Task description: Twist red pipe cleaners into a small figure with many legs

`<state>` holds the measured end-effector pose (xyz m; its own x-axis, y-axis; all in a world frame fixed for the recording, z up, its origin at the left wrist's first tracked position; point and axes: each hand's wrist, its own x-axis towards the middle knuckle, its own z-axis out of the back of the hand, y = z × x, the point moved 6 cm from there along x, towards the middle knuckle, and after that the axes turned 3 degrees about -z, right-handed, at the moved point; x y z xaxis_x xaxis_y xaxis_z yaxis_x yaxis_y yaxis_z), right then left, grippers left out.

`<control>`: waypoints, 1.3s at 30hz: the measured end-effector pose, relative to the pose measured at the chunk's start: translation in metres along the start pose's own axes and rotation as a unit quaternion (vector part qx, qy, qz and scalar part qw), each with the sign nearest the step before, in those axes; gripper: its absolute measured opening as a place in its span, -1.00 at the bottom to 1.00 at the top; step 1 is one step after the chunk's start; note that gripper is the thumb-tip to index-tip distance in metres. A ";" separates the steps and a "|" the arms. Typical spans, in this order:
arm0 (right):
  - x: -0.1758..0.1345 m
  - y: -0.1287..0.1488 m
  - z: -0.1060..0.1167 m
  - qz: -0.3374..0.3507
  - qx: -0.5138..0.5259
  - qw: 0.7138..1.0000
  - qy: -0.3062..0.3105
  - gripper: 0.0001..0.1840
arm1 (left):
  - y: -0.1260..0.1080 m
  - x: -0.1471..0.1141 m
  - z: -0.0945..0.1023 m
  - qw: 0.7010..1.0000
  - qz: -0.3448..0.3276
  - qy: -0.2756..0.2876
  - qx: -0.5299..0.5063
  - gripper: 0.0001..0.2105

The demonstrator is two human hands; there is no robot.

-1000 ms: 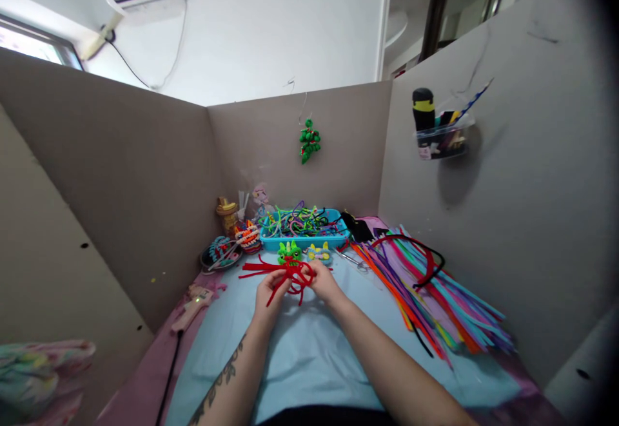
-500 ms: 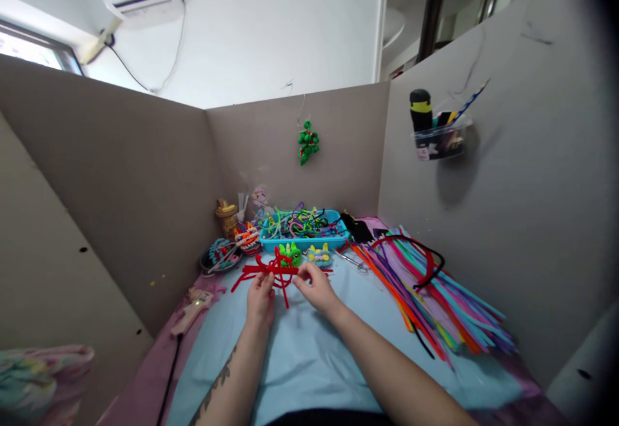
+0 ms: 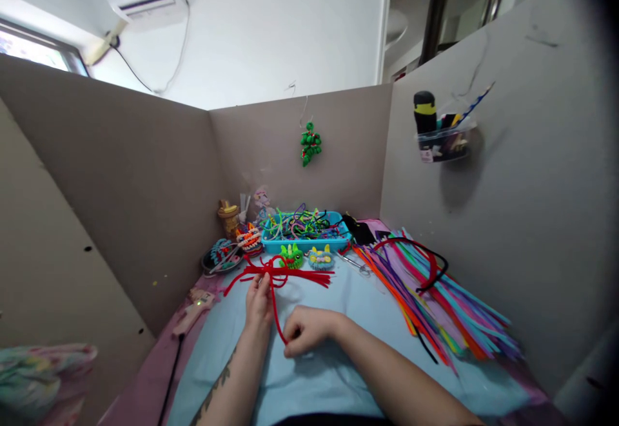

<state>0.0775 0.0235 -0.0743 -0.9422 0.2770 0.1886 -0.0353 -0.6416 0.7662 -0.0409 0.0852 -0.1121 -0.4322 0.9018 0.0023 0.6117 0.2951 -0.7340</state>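
My left hand (image 3: 260,300) pinches a bundle of red pipe cleaners (image 3: 304,274) near its middle, just above the blue cloth. Several red stems stick out to the right, and others curl and loop around the pinch point. One red pipe cleaner (image 3: 276,310) runs down from the bundle toward me, looking taut. Its lower end is in the closed fingers of my right hand (image 3: 307,330). Behind the bundle sit a green pipe-cleaner figure (image 3: 291,256) and a blue and yellow one (image 3: 320,258).
A blue tray (image 3: 305,244) of tangled pipe cleaners stands at the back. Scissors (image 3: 355,263) lie right of the figures. Long colored pipe cleaners (image 3: 435,297) cover the right side. A dark bowl (image 3: 209,265) and a pink glue gun (image 3: 194,313) are on the left. Grey partitions surround the table.
My right hand has left the bundle and come down toward me, drawing one red pipe cleaner along. My left hand stays on the bundle. The view has shifted slightly.
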 end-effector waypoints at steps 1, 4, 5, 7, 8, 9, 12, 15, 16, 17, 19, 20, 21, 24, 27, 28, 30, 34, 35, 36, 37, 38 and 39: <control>-0.004 0.007 -0.001 0.019 0.022 0.999 0.037 -0.66 | -0.001 0.000 0.001 1.000 0.001 -0.005 -0.005 -0.65; -0.011 0.012 0.006 0.030 0.082 0.994 0.073 -0.59 | -0.001 0.001 0.002 1.000 -0.002 -0.009 -0.006 -0.65; -0.011 0.009 0.012 0.022 0.095 0.994 0.043 -0.52 | -0.001 0.002 0.002 1.000 -0.001 -0.009 -0.003 -0.65; -0.010 -0.002 0.034 -0.012 0.098 0.989 -0.107 -0.41 | 0.001 0.001 0.001 1.000 0.008 -0.002 0.010 -0.65; -0.013 -0.009 0.047 -0.032 0.081 0.973 -0.216 -0.42 | 0.002 0.000 -0.001 1.000 0.014 0.007 0.022 -0.65; -0.018 -0.013 0.059 -0.048 0.054 0.943 -0.326 -0.49 | 0.003 -0.002 -0.003 0.999 0.018 0.020 0.037 -0.64; -0.033 -0.014 0.076 -0.055 -0.050 0.844 -0.531 -0.79 | 0.007 -0.010 -0.013 0.993 0.037 0.070 0.088 -0.63; -0.031 -0.009 0.074 -0.029 -0.125 0.826 -0.549 -0.82 | 0.011 -0.017 -0.021 0.986 0.059 0.109 0.115 -0.61; -0.030 -0.009 0.073 -0.026 -0.139 0.828 -0.543 -0.80 | 0.012 -0.019 -0.023 0.984 0.063 0.117 0.122 -0.61; -0.029 -0.009 0.072 -0.027 -0.147 0.829 -0.539 -0.79 | 0.012 -0.020 -0.024 0.982 0.064 0.122 0.129 -0.61; -0.030 -0.010 0.071 -0.035 -0.154 0.827 -0.540 -0.80 | 0.012 -0.021 -0.025 0.980 0.063 0.126 0.144 -0.62; -0.030 -0.011 0.071 -0.039 -0.155 0.825 -0.543 -0.81 | 0.012 -0.021 -0.025 0.979 0.060 0.126 0.149 -0.63; -0.031 -0.012 0.072 -0.042 -0.156 0.823 -0.545 -0.83 | 0.011 -0.021 -0.026 0.978 0.058 0.126 0.154 -0.64; -0.032 -0.013 0.074 -0.048 -0.154 0.820 -0.550 -0.87 | 0.011 -0.021 -0.026 0.978 0.051 0.124 0.161 -0.66; -0.033 -0.016 0.077 -0.057 -0.147 0.819 -0.552 -0.88 | 0.011 -0.019 -0.025 0.979 0.035 0.112 0.164 -0.65; -0.033 -0.016 0.077 -0.059 -0.147 0.819 -0.551 -0.89 | 0.010 -0.018 -0.024 0.980 0.029 0.108 0.166 -0.65; -0.032 -0.017 0.078 -0.056 -0.152 0.822 -0.546 -0.89 | 0.010 -0.017 -0.022 0.980 0.021 0.104 0.170 -0.64; -0.032 -0.017 0.078 -0.054 -0.155 0.835 -0.526 -0.85 | 0.012 -0.016 -0.021 0.977 0.023 0.111 0.180 -0.64; -0.032 -0.017 0.077 -0.055 -0.158 0.837 -0.520 -0.81 | 0.012 -0.016 -0.021 0.977 0.021 0.111 0.179 -0.64; -0.033 -0.016 0.077 -0.057 -0.167 0.837 -0.518 -0.76 | 0.011 -0.016 -0.021 0.978 0.017 0.109 0.177 -0.64; -0.033 -0.014 0.075 -0.059 -0.180 0.835 -0.516 -0.70 | 0.010 -0.015 -0.020 0.979 0.012 0.102 0.173 -0.63; -0.033 -0.013 0.074 -0.058 -0.196 0.835 -0.510 -0.64 | 0.010 -0.013 -0.018 0.982 0.008 0.092 0.168 -0.61; -0.032 -0.011 0.071 -0.055 -0.212 0.839 -0.498 -0.56 | 0.009 -0.012 -0.016 0.984 0.004 0.080 0.160 -0.59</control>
<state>0.1312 0.0724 -0.0454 -0.1883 0.6755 0.7129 -0.4181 -0.7120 0.5642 -0.0197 0.0824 -0.1085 -0.3032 0.9493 0.0829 0.3638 0.1957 -0.9107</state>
